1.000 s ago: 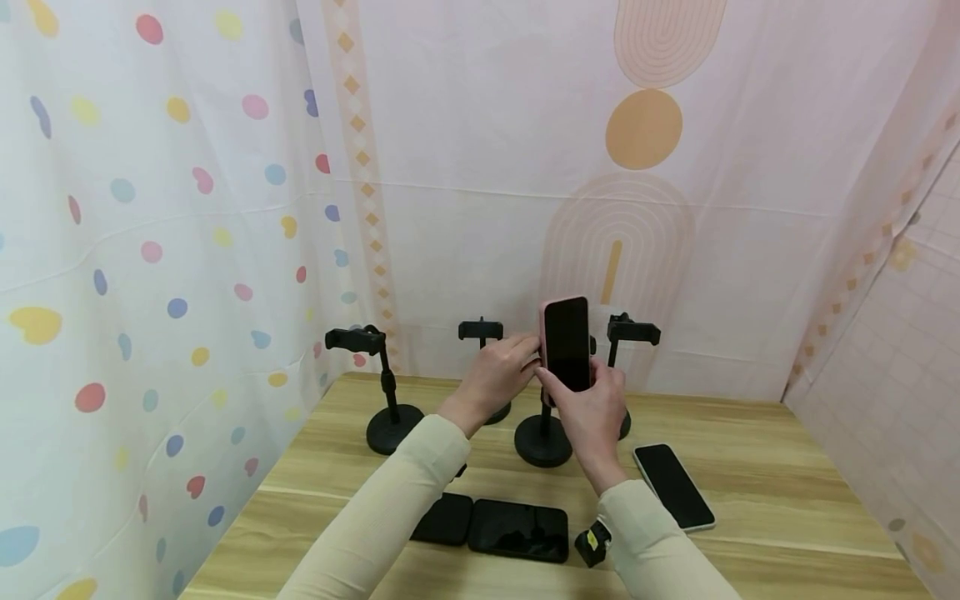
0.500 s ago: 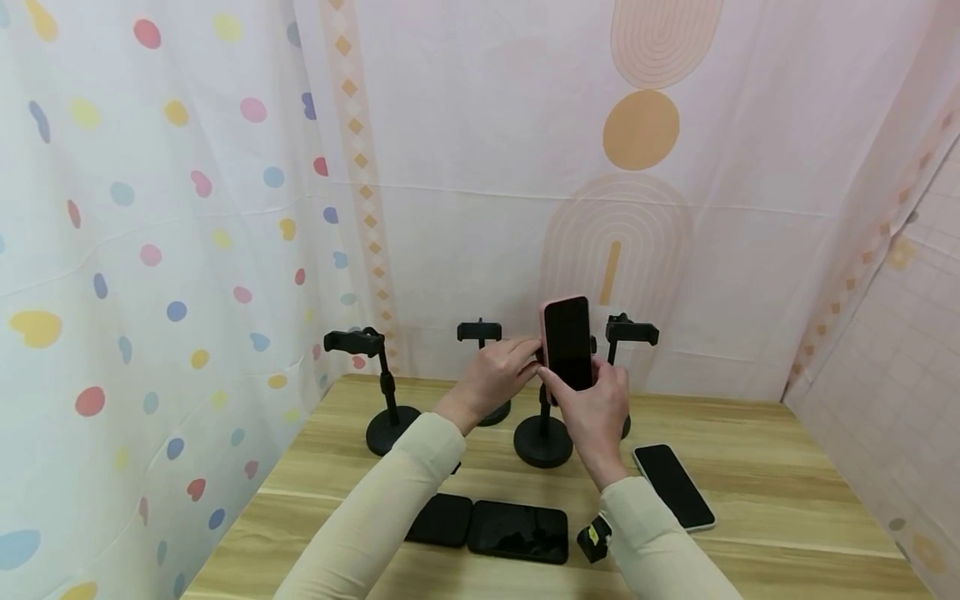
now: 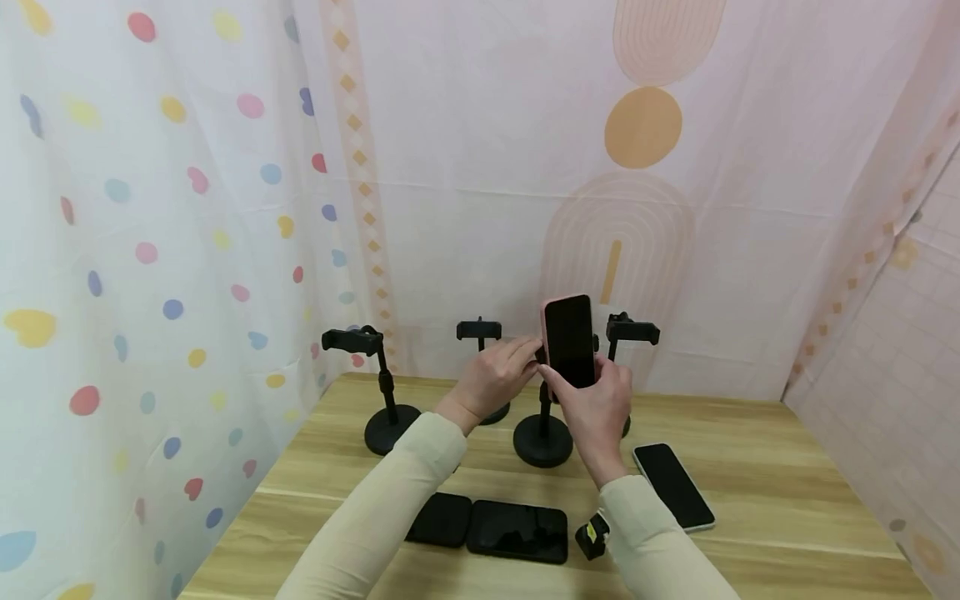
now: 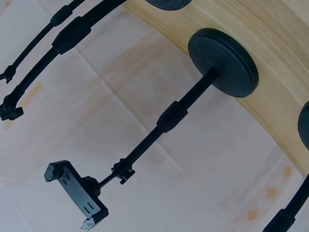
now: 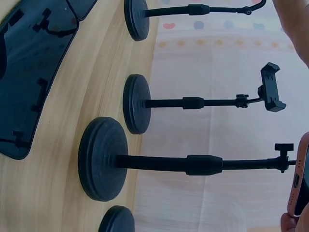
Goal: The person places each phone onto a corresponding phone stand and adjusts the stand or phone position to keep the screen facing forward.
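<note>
A pink-cased phone (image 3: 569, 337) stands upright, tilted slightly, at the top of a black phone stand (image 3: 543, 442). My right hand (image 3: 597, 406) grips its lower part, thumb on the front edge. My left hand (image 3: 491, 377) pinches at the left side of the phone holder behind it; the fingertips are partly hidden. From the right wrist view, the phone's bottom edge (image 5: 294, 181) sits beside the top of the stand's pole (image 5: 203, 164). The holder itself is mostly hidden behind the phone.
Other black phone stands (image 3: 390, 429) with bare holders (image 3: 480, 330) stand left, behind and right (image 3: 633, 332). Two dark phones (image 3: 517, 532) lie in front, beside a small black object (image 3: 592, 537) with a yellow mark. A light-edged phone (image 3: 673, 487) lies right. Curtains enclose the wooden table (image 3: 787, 500).
The phone and my right hand have shifted very slightly to the right. My left hand stays at the holder's left side.
</note>
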`<state>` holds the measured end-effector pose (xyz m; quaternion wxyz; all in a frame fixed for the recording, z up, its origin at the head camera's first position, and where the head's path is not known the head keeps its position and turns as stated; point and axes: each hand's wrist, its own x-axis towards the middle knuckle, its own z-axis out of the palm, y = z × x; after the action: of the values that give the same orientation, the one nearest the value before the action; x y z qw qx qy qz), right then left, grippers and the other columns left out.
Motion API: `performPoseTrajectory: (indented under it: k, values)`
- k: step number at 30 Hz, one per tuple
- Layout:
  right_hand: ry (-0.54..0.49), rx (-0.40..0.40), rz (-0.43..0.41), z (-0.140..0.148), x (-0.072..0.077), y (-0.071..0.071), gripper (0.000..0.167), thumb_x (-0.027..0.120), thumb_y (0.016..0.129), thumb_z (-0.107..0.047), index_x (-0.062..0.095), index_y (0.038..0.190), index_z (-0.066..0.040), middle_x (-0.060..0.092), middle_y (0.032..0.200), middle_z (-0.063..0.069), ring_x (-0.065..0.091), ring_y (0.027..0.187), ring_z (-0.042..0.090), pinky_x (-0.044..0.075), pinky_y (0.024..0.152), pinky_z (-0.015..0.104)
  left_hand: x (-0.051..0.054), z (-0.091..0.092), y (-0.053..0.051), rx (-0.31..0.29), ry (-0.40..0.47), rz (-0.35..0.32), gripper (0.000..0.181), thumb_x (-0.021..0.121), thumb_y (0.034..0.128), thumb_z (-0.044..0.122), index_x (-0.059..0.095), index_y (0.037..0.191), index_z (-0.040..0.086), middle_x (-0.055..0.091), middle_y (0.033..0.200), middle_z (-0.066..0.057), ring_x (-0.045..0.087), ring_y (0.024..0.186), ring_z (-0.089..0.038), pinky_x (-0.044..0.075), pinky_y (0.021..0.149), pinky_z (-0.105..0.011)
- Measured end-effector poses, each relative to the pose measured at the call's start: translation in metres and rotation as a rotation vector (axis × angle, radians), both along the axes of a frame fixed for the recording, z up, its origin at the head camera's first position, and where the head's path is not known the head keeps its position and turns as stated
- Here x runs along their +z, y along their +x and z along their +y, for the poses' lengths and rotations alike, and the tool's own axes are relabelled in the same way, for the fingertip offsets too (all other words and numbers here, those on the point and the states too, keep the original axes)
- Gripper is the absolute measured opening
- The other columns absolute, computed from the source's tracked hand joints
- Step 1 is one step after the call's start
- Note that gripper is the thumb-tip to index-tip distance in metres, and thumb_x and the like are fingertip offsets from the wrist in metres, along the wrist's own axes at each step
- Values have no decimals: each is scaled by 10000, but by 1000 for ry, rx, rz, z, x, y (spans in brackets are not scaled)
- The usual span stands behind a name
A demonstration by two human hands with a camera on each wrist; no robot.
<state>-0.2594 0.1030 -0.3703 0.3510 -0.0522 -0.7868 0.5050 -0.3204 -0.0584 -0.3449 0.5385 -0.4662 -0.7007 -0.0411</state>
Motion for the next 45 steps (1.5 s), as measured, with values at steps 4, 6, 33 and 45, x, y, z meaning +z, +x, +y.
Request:
performPoseTrajectory:
  k: [4, 6, 33, 45]
  values:
    - [17, 23, -32, 0, 5, -2, 829, 808, 701, -641, 593, 1190, -7, 506, 1070, 130, 462, 932, 268, 437, 758, 425, 2, -1, -1, 10, 2, -50, 348, 809, 833, 93, 670, 1128, -30, 710, 1046, -118, 710, 906, -199, 549, 819, -260]
    - [21, 33, -52, 1, 6, -3, 825, 813, 704, -630, 578, 1185, -3, 501, 1076, 136, 461, 934, 276, 440, 763, 431, 2, -2, 0, 5, 3, -111, 377, 804, 839, 91, 661, 1166, -30, 704, 1073, -122, 706, 917, -204, 546, 823, -255]
    - [-129, 490, -151, 37, 28, -19, 558, 590, 1008, -359, 426, 1470, -93, 567, 1275, 182, 600, 1094, 307, 529, 873, 435, 28, 25, 16, -71, 454, -1373, 358, 681, 958, 318, 679, 1234, 90, 719, 1045, -18, 660, 855, -108, 545, 727, -286]
    - [-194, 455, -257, 34, 38, -24, 484, 623, 982, -395, 545, 1358, -100, 621, 1209, 151, 638, 1032, 275, 524, 879, 419, 29, 17, 8, -71, 445, -1361, 294, 660, 973, 287, 696, 1193, 95, 721, 1048, -34, 666, 856, -172, 543, 733, -298]
